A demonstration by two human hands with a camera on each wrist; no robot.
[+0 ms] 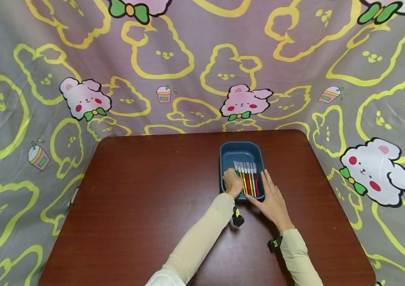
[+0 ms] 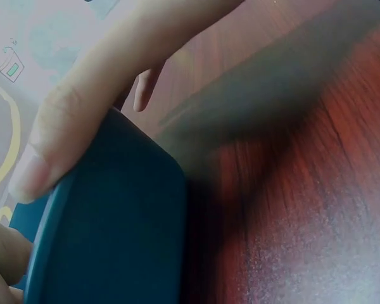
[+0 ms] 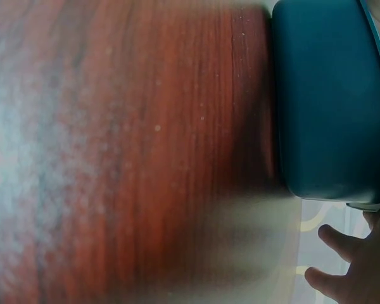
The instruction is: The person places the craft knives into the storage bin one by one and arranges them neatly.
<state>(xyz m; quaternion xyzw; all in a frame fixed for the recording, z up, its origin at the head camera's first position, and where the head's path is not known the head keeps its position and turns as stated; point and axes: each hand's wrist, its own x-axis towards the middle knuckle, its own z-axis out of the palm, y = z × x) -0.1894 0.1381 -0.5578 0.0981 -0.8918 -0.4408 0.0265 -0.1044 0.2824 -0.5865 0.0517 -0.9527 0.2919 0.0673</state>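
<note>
Head view: the left hand (image 1: pixel 232 182) is curled on the pens (image 1: pixel 247 178) inside the blue tray (image 1: pixel 240 150), the right hand (image 1: pixel 272 200) laid flat against its near right corner, on the bench (image 1: pixel 145 190). No writing can be read.

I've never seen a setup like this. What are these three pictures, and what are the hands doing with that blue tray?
There is no machine here: a person works with two bare hands, wearing three cameras. The big picture comes from a camera on the head, looking down at a dark red wooden table. The two blurry close-ups come from cameras strapped to each wrist.

On the table stands a dark blue plastic tray holding a row of thin coloured pens. The left hand curls at the tray's near left edge, against the pens; whether it actually grips one cannot be told. The right hand lies flat with straight fingers along the tray's right side. The wrist views show mostly the tray's outer wall and the wood.
</note>
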